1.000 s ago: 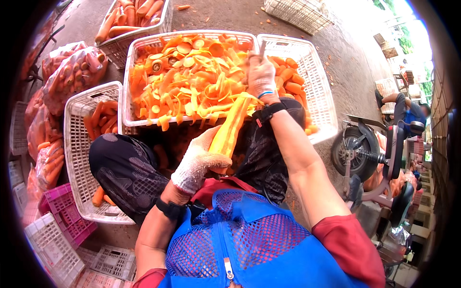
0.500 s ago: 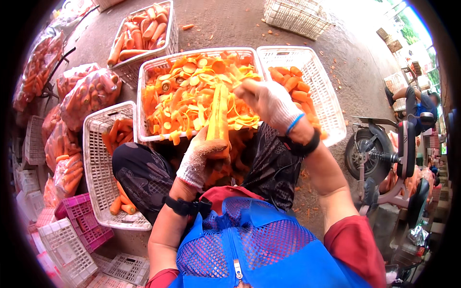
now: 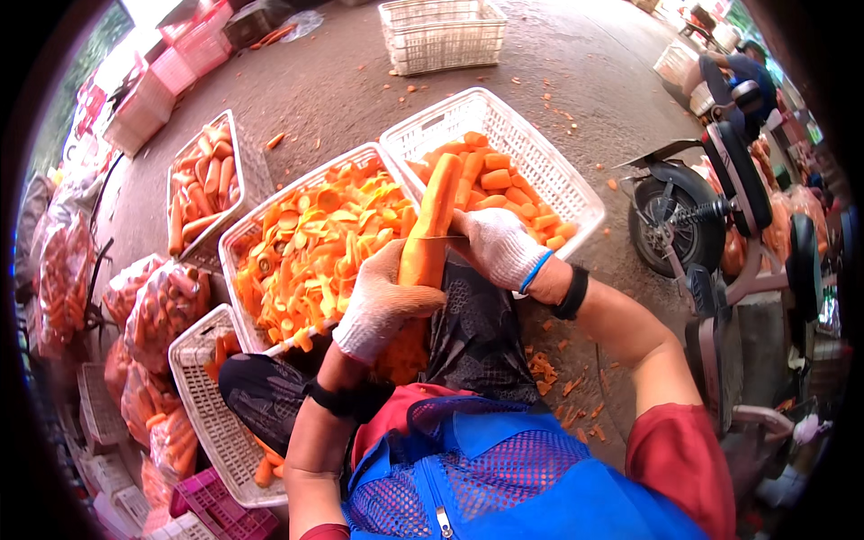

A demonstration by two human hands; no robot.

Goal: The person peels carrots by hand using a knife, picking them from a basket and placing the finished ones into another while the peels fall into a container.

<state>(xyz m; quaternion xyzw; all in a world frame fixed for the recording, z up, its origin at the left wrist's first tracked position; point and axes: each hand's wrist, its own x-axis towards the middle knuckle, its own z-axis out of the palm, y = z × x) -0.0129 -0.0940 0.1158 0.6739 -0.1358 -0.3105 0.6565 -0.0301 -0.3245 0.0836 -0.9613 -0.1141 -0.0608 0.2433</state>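
Note:
My left hand (image 3: 382,306), in a white and tan work glove, grips the lower end of a thick orange carrot (image 3: 438,198) that tilts up and away. My gloved right hand (image 3: 502,241) is closed against the carrot's right side. A thin dark blade (image 3: 436,238) lies across the carrot from its fingers; the rest of that tool is hidden. Just beyond the left hand, carrot peelings and cut ends (image 3: 315,229) heap up in a white crate (image 3: 227,256). Peeled carrots (image 3: 497,180) lie in another white crate (image 3: 558,162), beyond the right hand.
Whole carrots fill a crate (image 3: 241,144) at the far left; another crate (image 3: 196,387) stands beside my left knee. Bagged carrots (image 3: 162,315) line the left side. A parked scooter (image 3: 693,216) is on the right, with a person (image 3: 751,76) behind. A white crate (image 3: 441,40) sits farther off.
My view has turned to the right. The right hand has come down from above the peelings onto the carrot. The carrot's surface now looks smooth, and its upper end leans right.

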